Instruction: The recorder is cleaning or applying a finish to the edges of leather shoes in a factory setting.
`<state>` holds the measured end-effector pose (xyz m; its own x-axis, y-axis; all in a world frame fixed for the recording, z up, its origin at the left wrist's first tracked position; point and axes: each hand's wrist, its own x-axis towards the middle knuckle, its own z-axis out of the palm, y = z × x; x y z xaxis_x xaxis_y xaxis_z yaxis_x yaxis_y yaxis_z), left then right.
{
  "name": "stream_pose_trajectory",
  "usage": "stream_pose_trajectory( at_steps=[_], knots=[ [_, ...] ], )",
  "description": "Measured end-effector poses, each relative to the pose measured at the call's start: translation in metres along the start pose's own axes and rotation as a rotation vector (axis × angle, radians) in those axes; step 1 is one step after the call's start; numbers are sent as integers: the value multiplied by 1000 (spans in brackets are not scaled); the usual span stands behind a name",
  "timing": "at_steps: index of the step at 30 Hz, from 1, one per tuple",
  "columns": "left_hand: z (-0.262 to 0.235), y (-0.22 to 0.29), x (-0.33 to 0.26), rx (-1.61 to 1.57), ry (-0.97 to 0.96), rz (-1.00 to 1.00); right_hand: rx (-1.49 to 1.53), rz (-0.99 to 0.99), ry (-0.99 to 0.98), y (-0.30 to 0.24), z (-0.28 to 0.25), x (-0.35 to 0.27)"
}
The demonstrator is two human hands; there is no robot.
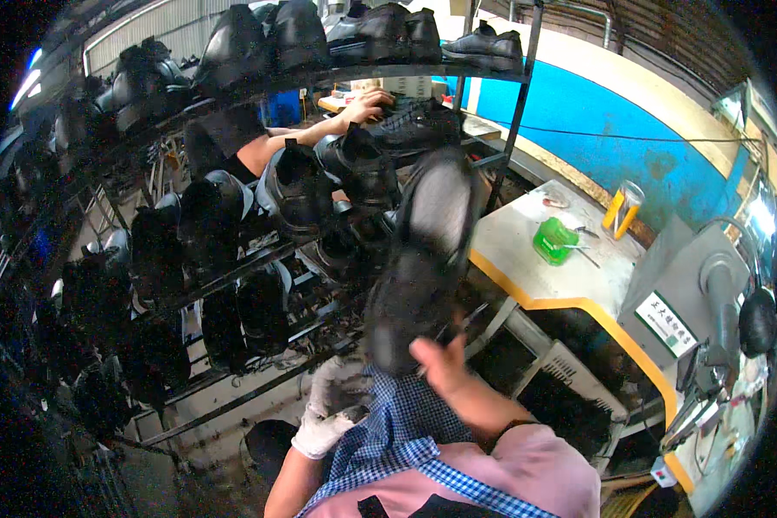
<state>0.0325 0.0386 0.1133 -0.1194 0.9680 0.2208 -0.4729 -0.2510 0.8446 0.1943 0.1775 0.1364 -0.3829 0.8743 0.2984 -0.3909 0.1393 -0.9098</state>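
While right hand (440,358) lifts black shoe (423,259), white label (665,321) fronts grey machine (695,285).

**Around the workstation**

Dark metal multi-tier rack (259,259) w/ rows of black leather shoes (298,186) on every shelf. Co-worker's bare arm (319,131) reaches in behind the rack's upper tier. White worktable w/ yellow edge (535,268): green plastic tub (553,240) mid-table, yellow-and-clear container (623,207) at far edge. Grey metal machine (691,293) at table's right end. Blue wall (578,121) behind.
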Motion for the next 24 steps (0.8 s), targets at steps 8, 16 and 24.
stream_pose_trajectory(
  at_steps=[8,16,24],
  knots=[
    [-30,-15,-42,-32,328,-158,-47,-593,203,-173,-67,203],
    [-38,-25,-73,11,541,-132,98,37,-69,-249,-99,341],
    [-51,-45,-75,-140,524,-162,384,-164,259,-213,-90,363]
  ],
)
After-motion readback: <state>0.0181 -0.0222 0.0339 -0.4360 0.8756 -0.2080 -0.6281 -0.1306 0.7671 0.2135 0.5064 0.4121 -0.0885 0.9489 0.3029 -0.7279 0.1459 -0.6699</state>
